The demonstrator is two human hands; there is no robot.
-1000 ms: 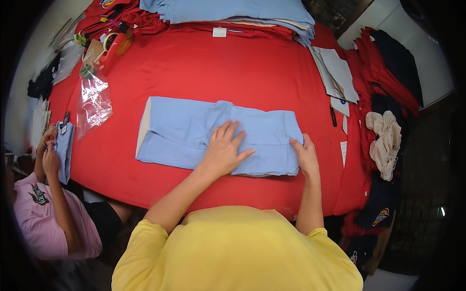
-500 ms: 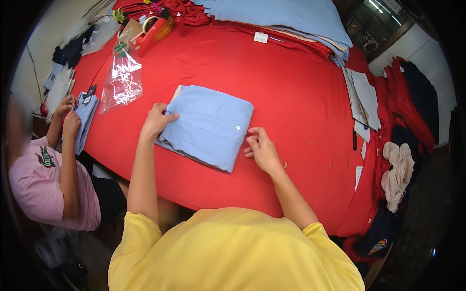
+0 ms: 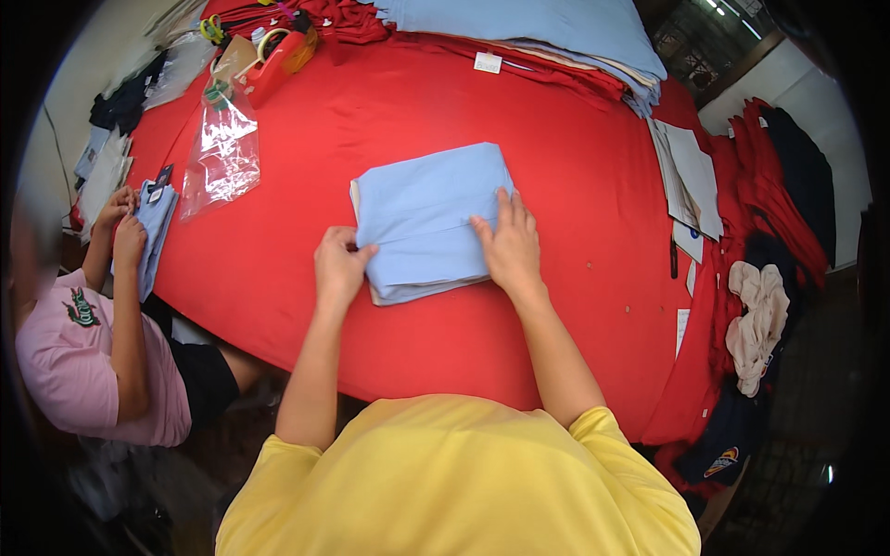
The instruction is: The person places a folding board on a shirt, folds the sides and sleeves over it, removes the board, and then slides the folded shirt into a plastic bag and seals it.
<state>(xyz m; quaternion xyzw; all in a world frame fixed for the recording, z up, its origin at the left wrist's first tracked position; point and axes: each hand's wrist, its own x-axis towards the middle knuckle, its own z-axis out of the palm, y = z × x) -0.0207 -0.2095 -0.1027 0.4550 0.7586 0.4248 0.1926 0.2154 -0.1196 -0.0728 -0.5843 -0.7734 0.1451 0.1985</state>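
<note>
A light-blue folded shirt [image 3: 431, 208] lies on the red cloth in front of me, with a thin cream layer showing along its left edge. My left hand [image 3: 339, 267] is at the lower left edge of the shirt, thumb on top and fingers curled at the side, pinching the fabric. On the shirt's right part rests my right hand [image 3: 512, 243], palm down with its fingers apart. The button seen earlier does not show now.
Red cloth [image 3: 315, 167] covers the table. Left of the shirt lie a clear plastic bag [image 3: 222, 157] and a red tape dispenser [image 3: 278, 65]. Blue fabric [image 3: 528, 28] is stacked at the back, papers [image 3: 691, 176] at right. A co-worker [image 3: 102, 361] at left handles a folded blue garment [image 3: 156, 232].
The shirt has shifted to the right and turned counterclockwise, its button no longer showing. My left hand moved right along with it, and my right hand came up onto its right side.
</note>
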